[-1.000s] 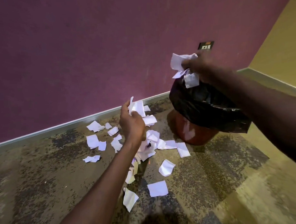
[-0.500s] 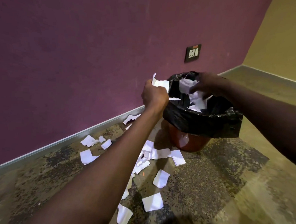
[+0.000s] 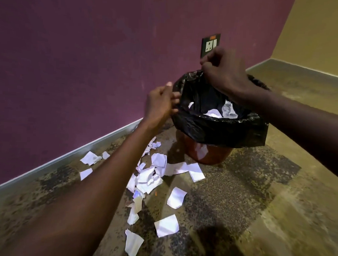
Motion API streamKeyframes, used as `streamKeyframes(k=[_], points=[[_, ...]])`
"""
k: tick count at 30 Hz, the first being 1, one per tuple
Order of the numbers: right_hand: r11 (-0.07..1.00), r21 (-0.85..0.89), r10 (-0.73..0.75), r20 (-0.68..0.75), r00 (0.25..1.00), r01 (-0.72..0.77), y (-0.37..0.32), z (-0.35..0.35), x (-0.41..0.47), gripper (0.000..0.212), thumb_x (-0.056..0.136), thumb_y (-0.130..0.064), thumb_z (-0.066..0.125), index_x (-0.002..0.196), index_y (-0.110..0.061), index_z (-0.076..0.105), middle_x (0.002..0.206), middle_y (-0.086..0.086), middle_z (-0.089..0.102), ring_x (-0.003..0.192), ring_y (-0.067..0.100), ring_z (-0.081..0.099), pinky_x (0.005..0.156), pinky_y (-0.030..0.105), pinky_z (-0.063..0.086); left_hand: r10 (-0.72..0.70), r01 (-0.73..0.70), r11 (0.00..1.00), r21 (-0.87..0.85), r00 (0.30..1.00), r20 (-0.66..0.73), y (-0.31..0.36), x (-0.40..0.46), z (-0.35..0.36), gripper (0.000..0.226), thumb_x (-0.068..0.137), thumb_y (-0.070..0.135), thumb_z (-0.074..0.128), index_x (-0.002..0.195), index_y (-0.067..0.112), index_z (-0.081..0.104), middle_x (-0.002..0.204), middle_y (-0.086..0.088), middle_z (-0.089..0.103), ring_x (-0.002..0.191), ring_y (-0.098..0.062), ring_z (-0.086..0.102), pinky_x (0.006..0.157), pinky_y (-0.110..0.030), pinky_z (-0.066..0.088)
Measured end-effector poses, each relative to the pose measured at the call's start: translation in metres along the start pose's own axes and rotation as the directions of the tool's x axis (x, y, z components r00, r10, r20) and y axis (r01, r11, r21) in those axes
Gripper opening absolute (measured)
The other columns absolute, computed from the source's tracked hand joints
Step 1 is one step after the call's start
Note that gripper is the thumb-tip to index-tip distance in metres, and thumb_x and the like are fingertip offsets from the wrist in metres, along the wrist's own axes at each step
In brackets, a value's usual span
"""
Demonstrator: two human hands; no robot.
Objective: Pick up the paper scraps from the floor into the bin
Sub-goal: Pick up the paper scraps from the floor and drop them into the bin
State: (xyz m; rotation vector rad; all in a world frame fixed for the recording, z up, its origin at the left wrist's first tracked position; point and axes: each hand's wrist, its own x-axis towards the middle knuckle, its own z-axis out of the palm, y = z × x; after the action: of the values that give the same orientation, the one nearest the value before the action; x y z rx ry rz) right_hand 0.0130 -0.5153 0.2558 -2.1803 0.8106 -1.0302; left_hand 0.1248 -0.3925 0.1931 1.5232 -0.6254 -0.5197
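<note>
A red bin [image 3: 211,156] lined with a black bag [image 3: 214,130] stands on the floor by the purple wall. Several white paper scraps [image 3: 229,110] lie inside the bag. My left hand [image 3: 159,103] hovers at the bag's left rim, its fingers loosely curled and holding nothing, fingertips at the plastic. My right hand [image 3: 224,77] hangs over the far rim with fingers curled downward and no paper visible in it. Many white scraps [image 3: 150,178] lie scattered on the floor left of and in front of the bin, partly hidden under my left forearm.
A wall socket [image 3: 211,45] sits above the bin on the purple wall. A pale skirting strip [image 3: 67,157] runs along the wall's foot. A yellow wall [image 3: 317,33] meets it at the right corner. The floor is mottled carpet [image 3: 238,197].
Both hands brought paper up over the bin and let it go; the scraps now lie in the bag. My left hand rose from the floor pile to the bin's rim.
</note>
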Motion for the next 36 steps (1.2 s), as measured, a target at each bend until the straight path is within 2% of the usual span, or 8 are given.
streamKeyframes(k=[5, 8, 12, 17, 21, 25, 31, 36], points=[[0.984, 0.020, -0.177, 0.290, 0.940, 0.179, -0.009, 0.048, -0.046, 0.010, 0.082, -0.011, 0.062, 0.081, -0.018, 0.070, 0.077, -0.006, 0.067, 0.068, 0.002, 0.061, 0.063, 0.011, 0.046, -0.062, 0.107, 0.978, 0.179, 0.969, -0.238, -0.072, -0.011, -0.059, 0.023, 0.098, 0.026, 0.050, 0.082, 0.024, 0.066, 0.091, -0.003, 0.073, 0.074, -0.018, 0.067, 0.066, -0.035, 0.056], [0.972, -0.030, -0.165, 0.616, 0.770, 0.232, 0.011, 0.083, -0.074, 0.010, 0.082, -0.011, 0.066, 0.091, -0.013, 0.070, 0.085, 0.000, 0.071, 0.075, 0.013, 0.066, 0.063, 0.019, 0.049, -0.076, 0.182, 0.845, 0.503, 0.972, -0.224, -0.124, -0.015, -0.088, 0.021, 0.090, 0.031, 0.054, 0.091, 0.019, 0.071, 0.087, -0.006, 0.073, 0.080, -0.031, 0.068, 0.071, -0.035, 0.054], [0.906, -0.243, 0.025, 0.849, 0.528, 0.348, 0.061, 0.126, -0.100, 0.053, 0.080, -0.018, 0.075, 0.128, -0.009, 0.053, 0.114, 0.012, 0.063, 0.103, 0.025, 0.060, 0.071, 0.023, 0.041, -0.210, 0.209, 0.661, 0.720, 0.974, -0.090, -0.183, -0.036, -0.110, 0.077, 0.070, 0.066, 0.069, 0.126, 0.015, 0.056, 0.127, -0.013, 0.061, 0.120, -0.032, 0.056, 0.088, -0.034, 0.042], [0.795, -0.325, 0.172, 0.931, 0.324, 0.513, 0.118, 0.169, -0.115, 0.108, 0.067, -0.026, 0.086, 0.150, -0.015, 0.018, 0.142, 0.021, 0.035, 0.126, 0.037, 0.048, 0.095, 0.037, 0.047, -0.435, 0.157, 0.434, 0.887, 0.899, 0.055, -0.229, -0.058, -0.111, 0.128, 0.052, 0.078, 0.074, 0.153, 0.038, 0.006, 0.162, -0.016, -0.002, 0.149, -0.040, -0.004, 0.114, -0.056, 0.018], [0.786, -0.333, 0.205, 0.935, 0.288, 0.521, 0.128, 0.193, -0.119, 0.125, 0.069, -0.025, 0.087, 0.154, -0.035, -0.003, 0.161, 0.018, -0.013, 0.131, 0.040, 0.045, 0.093, 0.036, 0.051, -0.435, 0.047, 0.225, 0.973, 0.898, 0.057, -0.253, -0.070, -0.104, 0.117, 0.056, 0.091, 0.056, 0.150, 0.047, 0.002, 0.160, -0.016, -0.006, 0.145, -0.048, 0.006, 0.104, -0.068, 0.030], [0.791, -0.334, 0.202, 0.933, 0.296, 0.513, 0.138, 0.221, -0.122, 0.126, 0.066, -0.034, 0.087, 0.153, -0.044, -0.004, 0.160, 0.016, -0.017, 0.134, 0.045, 0.039, 0.099, 0.040, 0.047, -0.139, -0.071, 0.057, 0.996, 0.987, 0.078, -0.266, -0.084, -0.107, 0.076, 0.081, 0.079, 0.024, 0.147, 0.040, 0.029, 0.143, -0.022, 0.037, 0.123, -0.044, 0.042, 0.086, -0.056, 0.048], [0.760, -0.330, 0.222, 0.941, 0.254, 0.560, 0.144, 0.239, -0.129, 0.102, 0.075, -0.040, 0.080, 0.153, -0.043, 0.014, 0.162, 0.008, -0.003, 0.141, 0.048, 0.017, 0.106, 0.047, 0.038, 0.015, -0.146, 0.087, 0.985, 0.989, 0.145, -0.276, -0.086, -0.114, 0.050, 0.095, 0.044, 0.035, 0.141, 0.028, 0.046, 0.121, -0.020, 0.050, 0.095, -0.036, 0.051, 0.080, -0.043, 0.050], [0.848, -0.252, 0.050, 0.914, 0.403, 0.467, 0.144, 0.241, -0.136, 0.050, 0.078, -0.025, 0.075, 0.124, -0.025, 0.057, 0.130, 0.009, 0.040, 0.112, 0.037, 0.049, 0.082, 0.032, 0.043, -0.017, -0.118, 0.240, 0.964, 0.992, 0.125, -0.271, -0.085, -0.120, 0.055, 0.090, 0.009, 0.049, 0.141, 0.029, 0.046, 0.129, -0.017, 0.049, 0.102, -0.037, 0.055, 0.086, -0.043, 0.049]])
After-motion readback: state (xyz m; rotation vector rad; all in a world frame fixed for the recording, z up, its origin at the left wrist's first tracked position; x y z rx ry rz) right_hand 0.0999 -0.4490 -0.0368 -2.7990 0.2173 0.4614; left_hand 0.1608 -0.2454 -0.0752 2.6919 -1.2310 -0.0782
